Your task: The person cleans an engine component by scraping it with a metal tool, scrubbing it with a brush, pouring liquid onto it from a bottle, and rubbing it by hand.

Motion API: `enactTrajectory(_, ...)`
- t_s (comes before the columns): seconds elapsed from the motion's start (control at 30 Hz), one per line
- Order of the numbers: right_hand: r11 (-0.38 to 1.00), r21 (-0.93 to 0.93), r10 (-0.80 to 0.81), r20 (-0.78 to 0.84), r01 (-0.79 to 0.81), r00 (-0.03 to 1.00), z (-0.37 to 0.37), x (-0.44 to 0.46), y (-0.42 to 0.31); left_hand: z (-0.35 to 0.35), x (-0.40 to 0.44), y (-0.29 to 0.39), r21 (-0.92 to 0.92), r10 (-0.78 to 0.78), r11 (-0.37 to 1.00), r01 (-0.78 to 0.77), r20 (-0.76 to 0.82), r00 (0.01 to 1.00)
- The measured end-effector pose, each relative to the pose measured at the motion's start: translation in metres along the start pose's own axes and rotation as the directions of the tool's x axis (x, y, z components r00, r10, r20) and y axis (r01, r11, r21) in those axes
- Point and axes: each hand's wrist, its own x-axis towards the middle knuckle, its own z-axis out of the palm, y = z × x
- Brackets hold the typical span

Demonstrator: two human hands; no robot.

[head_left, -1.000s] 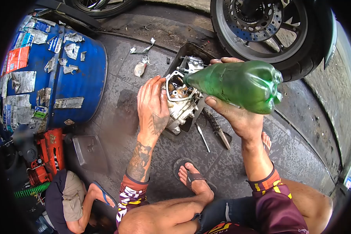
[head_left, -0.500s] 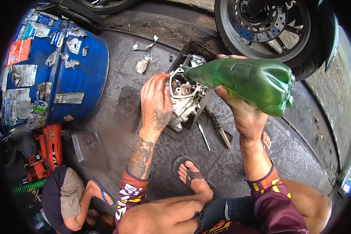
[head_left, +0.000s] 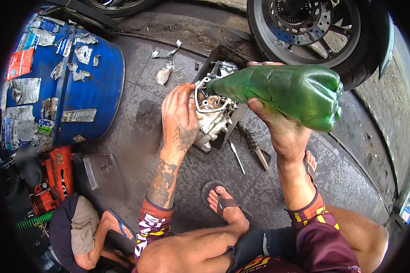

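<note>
My right hand (head_left: 284,129) is wrapped round a green plastic bottle (head_left: 282,86), held nearly level with its neck pointing left. The bottle's mouth is at the open top of a metal engine cylinder head (head_left: 212,127); whether liquid is flowing I cannot tell. My left hand (head_left: 180,118) grips the left edge of the cylinder head, its fingers together and their tips partly hidden. Inside the head's raised rim, brownish wet-looking parts show. The head rests tilted in a dark rectangular tray (head_left: 219,53) on the floor, with other metal parts behind it.
A brush (head_left: 254,143) and a thin pale-handled tool (head_left: 237,157) lie right of the tray. A small crumpled packet (head_left: 163,75) lies behind it. Around stand a blue drum (head_left: 93,86), a motorcycle wheel (head_left: 269,38), a red jack (head_left: 61,173) and another person (head_left: 84,227).
The view has shifted slightly. The bottle's neck has moved a little left over the cylinder head. My left hand keeps its grip. The other person's hand at lower left has moved.
</note>
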Motion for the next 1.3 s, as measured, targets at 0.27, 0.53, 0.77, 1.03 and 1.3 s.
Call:
enactTrajectory(0.27,0.996,-0.052,0.079,0.011,-0.079,0.997,-0.005,-0.002,-0.008,0.001,-0.001,0.0,0.0,-0.007,1.0,0.007,0.006,1.0)
enactTrajectory(0.53,0.989,-0.085,0.127,0.073,-0.121,0.989,-0.013,-0.007,-0.008,0.0,0.0,0.002,0.005,-0.009,1.0,0.009,0.015,1.0)
enactTrajectory(0.77,0.984,-0.086,0.162,0.05,-0.158,0.985,-0.008,-0.007,-0.012,0.0,-0.001,0.002,0.015,-0.008,1.0,0.008,0.007,1.0)
enactTrajectory(1.03,0.999,0.01,-0.044,-0.035,0.044,0.998,-0.005,0.004,0.002,0.0,-0.002,0.002,0.013,-0.014,1.0,0.014,0.009,1.0)
enactTrajectory(1.3,0.994,-0.093,-0.056,-0.044,0.051,0.997,-0.014,0.007,0.0,0.002,-0.002,0.0,0.027,-0.002,1.0,0.002,0.001,1.0)
